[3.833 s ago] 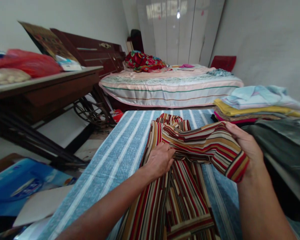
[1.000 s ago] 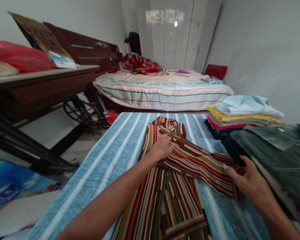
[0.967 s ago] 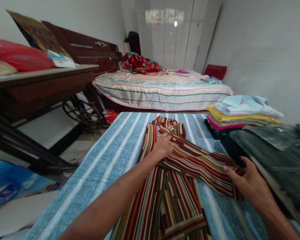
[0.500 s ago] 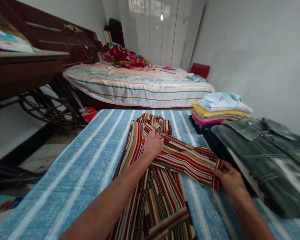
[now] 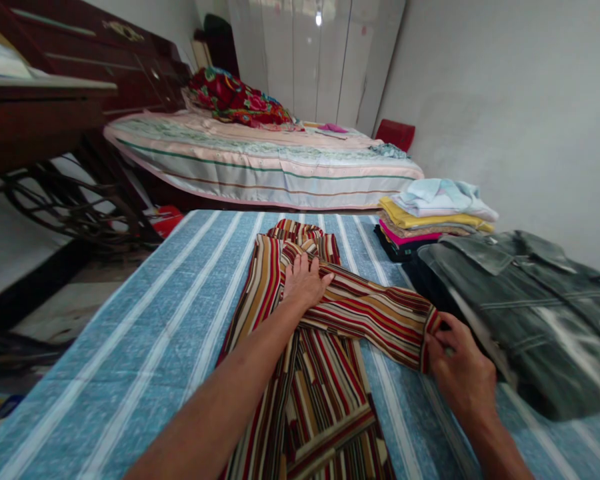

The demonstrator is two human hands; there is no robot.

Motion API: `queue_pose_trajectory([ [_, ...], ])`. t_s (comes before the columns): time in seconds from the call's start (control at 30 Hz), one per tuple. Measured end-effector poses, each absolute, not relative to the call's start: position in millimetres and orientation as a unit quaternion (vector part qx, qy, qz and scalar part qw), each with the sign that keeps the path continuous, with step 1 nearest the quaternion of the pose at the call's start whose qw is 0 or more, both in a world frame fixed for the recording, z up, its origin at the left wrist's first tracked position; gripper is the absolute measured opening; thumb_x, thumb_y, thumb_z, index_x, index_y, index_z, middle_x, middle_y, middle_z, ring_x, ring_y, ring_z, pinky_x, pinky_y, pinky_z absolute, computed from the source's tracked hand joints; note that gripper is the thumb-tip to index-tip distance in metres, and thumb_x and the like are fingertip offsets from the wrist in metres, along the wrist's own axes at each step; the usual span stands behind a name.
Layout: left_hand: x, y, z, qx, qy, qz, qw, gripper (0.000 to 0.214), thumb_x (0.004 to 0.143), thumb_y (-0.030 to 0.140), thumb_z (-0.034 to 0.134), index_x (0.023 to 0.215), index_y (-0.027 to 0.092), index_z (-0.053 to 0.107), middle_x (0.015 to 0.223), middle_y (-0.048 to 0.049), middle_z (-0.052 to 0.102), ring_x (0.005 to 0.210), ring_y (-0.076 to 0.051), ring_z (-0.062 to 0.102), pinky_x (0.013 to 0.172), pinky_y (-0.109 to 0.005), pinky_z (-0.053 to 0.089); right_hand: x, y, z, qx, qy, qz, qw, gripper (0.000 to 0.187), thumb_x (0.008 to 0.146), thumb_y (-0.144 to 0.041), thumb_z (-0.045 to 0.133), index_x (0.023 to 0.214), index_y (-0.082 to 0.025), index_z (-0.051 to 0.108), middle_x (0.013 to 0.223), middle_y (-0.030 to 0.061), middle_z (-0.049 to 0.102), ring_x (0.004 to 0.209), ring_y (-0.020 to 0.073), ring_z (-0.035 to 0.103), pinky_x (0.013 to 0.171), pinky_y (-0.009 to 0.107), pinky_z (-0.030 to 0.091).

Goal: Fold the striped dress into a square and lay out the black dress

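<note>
A long-sleeved striped shirt (image 5: 325, 393) in red, tan, cream and black lies lengthwise on the blue striped sheet (image 5: 145, 320), its collar at the far end. One sleeve stretches out to the right across the body of the garment. My left hand (image 5: 306, 280) presses flat near the shoulder end of that sleeve, fingers spread. At the cuff, my right hand (image 5: 460, 360) pinches the sleeve's edge between thumb and fingers. The underside of the shirt is hidden.
On the right lie a dark denim jacket (image 5: 535, 313) and a stack of folded clothes (image 5: 435, 217). Beyond is a bed (image 5: 280, 173) with a red floral blanket (image 5: 240, 100). A wooden sewing machine table (image 5: 40, 120) stands at left.
My right hand has turned at the cuff, its knuckles now higher and fingers more curled. My left hand's fingers have spread a little. The camera view has shifted slightly.
</note>
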State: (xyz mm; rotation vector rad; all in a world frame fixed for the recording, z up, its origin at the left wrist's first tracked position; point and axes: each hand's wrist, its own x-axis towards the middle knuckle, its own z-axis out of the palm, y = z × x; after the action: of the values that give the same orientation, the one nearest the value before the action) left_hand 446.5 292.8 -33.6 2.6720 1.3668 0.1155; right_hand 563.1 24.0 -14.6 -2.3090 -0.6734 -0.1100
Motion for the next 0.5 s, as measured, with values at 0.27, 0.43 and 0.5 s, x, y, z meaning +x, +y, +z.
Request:
queue_pose_trajectory([
  [0.27,446,293,-34,0.887,0.454,0.036,0.072,0.075,0.086,0.064,0.018,0.143,0.016,0.028,0.152,-0.0134,0.016,0.140,-0.029,0.011,0.111,-0.048,0.015,566,17,2,-0.677,-0.134,0.146,0.709,0.052,0.056,-0.034,0.080,0.100,-0.019,0.058,0.063,-0.0025,0.064,0.054,0.0113,0.056,0.056,0.022,0.047],
  [0.43,447,293,-34,0.889,0.451,0.038,0.074,0.075,0.086,0.065,0.019,0.142,0.016,0.029,0.152,-0.0138,0.016,0.140,-0.029,0.012,0.111,-0.048,0.014,572,17,0,-0.678,-0.130,0.115,0.714,0.048,0.056,-0.034,0.080,0.096,-0.018,0.058,0.066,-0.0006,0.065,0.057,0.0132,0.059,0.056,0.023,0.049],
  [0.5,447,292,-34,0.888,0.452,0.037,0.075,0.075,0.086,0.065,0.019,0.142,0.016,0.029,0.152,-0.0139,0.017,0.140,-0.029,0.012,0.111,-0.048,0.013,569,17,-1,-0.694,-0.138,0.111,0.698,0.047,0.060,-0.037,0.078,0.099,-0.018,0.058,0.071,0.0007,0.066,0.063,0.0157,0.062,0.060,0.026,0.051],
])
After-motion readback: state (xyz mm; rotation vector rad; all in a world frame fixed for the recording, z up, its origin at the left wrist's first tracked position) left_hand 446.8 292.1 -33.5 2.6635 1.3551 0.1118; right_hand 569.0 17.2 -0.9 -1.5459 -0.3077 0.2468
